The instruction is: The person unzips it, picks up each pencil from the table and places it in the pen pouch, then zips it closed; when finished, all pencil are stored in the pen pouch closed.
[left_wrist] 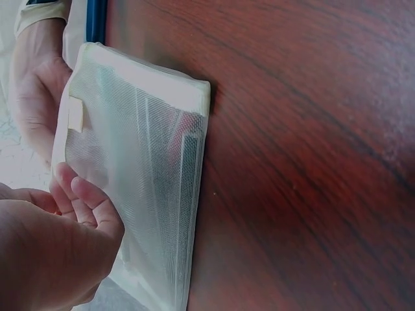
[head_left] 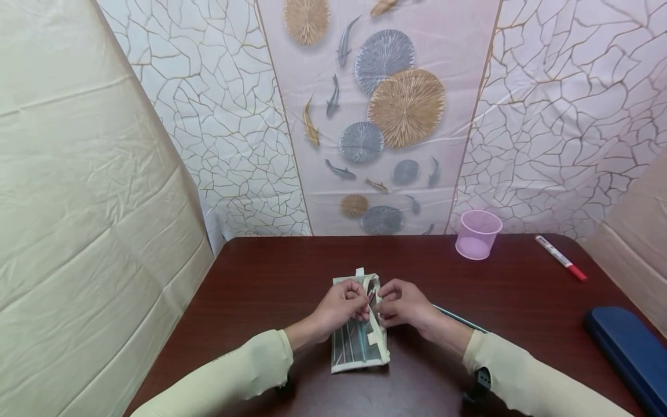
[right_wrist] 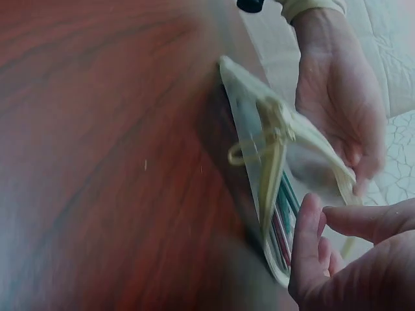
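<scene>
A see-through mesh pencil pouch [head_left: 359, 362] with cream edging lies on the table, its zipped side spread open. Several thin pens or pencils [right_wrist: 280, 227] show inside it, some green and some dark red. My left hand [head_left: 339, 304] pinches one edge of the opening with curled fingers. On the opposite edge, my right hand [head_left: 409, 307] has thumb and forefinger closed together at the rim. The fingertips of both hands are close to each other over the opening. A cream zip pull loop [right_wrist: 246, 154] sticks out at the pouch's near end.
A teal stick-like pencil [head_left: 458, 317] lies partly hidden behind my right forearm. A pink cup [head_left: 478, 234] stands at the back right, with a red-capped white marker [head_left: 561, 258] beside it. A dark blue case [head_left: 627, 353] rests along the table's right edge.
</scene>
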Motion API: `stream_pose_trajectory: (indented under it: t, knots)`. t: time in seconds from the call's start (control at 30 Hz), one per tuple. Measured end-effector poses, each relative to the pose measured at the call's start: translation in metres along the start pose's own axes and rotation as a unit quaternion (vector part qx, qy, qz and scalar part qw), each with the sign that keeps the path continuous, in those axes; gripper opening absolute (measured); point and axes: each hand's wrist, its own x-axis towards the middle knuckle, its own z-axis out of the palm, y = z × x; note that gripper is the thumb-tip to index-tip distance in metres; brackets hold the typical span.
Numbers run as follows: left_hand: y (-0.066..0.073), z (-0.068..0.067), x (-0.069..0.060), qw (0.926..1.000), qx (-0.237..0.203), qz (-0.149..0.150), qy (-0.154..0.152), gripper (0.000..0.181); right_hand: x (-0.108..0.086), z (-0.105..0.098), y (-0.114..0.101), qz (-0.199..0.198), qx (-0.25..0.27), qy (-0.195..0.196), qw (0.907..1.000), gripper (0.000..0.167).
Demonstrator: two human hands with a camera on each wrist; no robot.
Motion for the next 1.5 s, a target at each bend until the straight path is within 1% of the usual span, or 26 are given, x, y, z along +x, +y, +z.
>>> stream_pose_trajectory:
  t: [0.13, 0.3, 0.47, 0.57, 0.63, 0.7, 0.77, 0.87, 1.03, 1.17, 1.27, 1.5]
  knots:
    - [-0.001, 0.0, 0.0, 1.0, -0.004, 0.0, 0.002, 0.006, -0.004, -0.013, -0.003, -0.022, -0.018, 0.026, 0.9993, 0.04]
    - [-0.001, 0.0, -0.001, 1.0, -0.003, 0.005, -0.002, 0.008, -0.006, -0.037, -0.002, -0.047, -0.038, 0.051, 0.9969, 0.036]
    - [0.0, 0.0, -0.001, 1.0, 0.0, 0.009, -0.004, 0.006, -0.008, -0.062, -0.003, -0.051, -0.078, 0.075, 0.9928, 0.036]
    - [-0.001, 0.0, 0.0, 1.0, -0.001, 0.007, -0.005, 0.007, -0.01, -0.077, -0.003, -0.042, -0.139, 0.091, 0.9852, 0.037]
    - [-0.001, 0.0, 0.0, 1.0, -0.002, 0.007, -0.006, 0.009, -0.011, -0.088, -0.003, -0.03, -0.188, 0.098, 0.9768, 0.038]
    - [-0.001, 0.0, 0.001, 1.0, -0.004, 0.005, -0.006, 0.009, -0.012, -0.097, -0.002, -0.017, -0.224, 0.1, 0.9693, 0.038]
    - [-0.001, 0.0, 0.001, 1.0, -0.004, 0.002, -0.004, 0.009, -0.011, -0.106, -0.001, -0.009, -0.244, 0.09, 0.9654, 0.037]
    - [-0.002, 0.001, 0.002, 1.0, -0.004, -0.002, -0.003, 0.009, -0.009, -0.118, 0.003, -0.013, -0.256, 0.065, 0.9644, 0.035]
    - [-0.002, 0.001, 0.002, 1.0, 0.001, -0.001, -0.006, 0.006, -0.003, -0.138, 0.011, -0.032, -0.263, -0.012, 0.9643, 0.034]
    - [-0.001, 0.001, 0.002, 0.9999, -0.003, -0.007, -0.009, 0.006, 0.0, -0.149, 0.018, -0.033, -0.254, -0.065, 0.9645, 0.037]
    - [-0.001, 0.001, 0.003, 0.9999, -0.007, -0.012, -0.009, 0.006, 0.002, -0.154, 0.022, -0.034, -0.25, -0.082, 0.9641, 0.038]
    - [0.001, 0.0, 0.002, 0.9998, -0.012, -0.015, -0.01, 0.007, 0.006, -0.16, 0.028, -0.066, -0.254, -0.108, 0.959, 0.033]
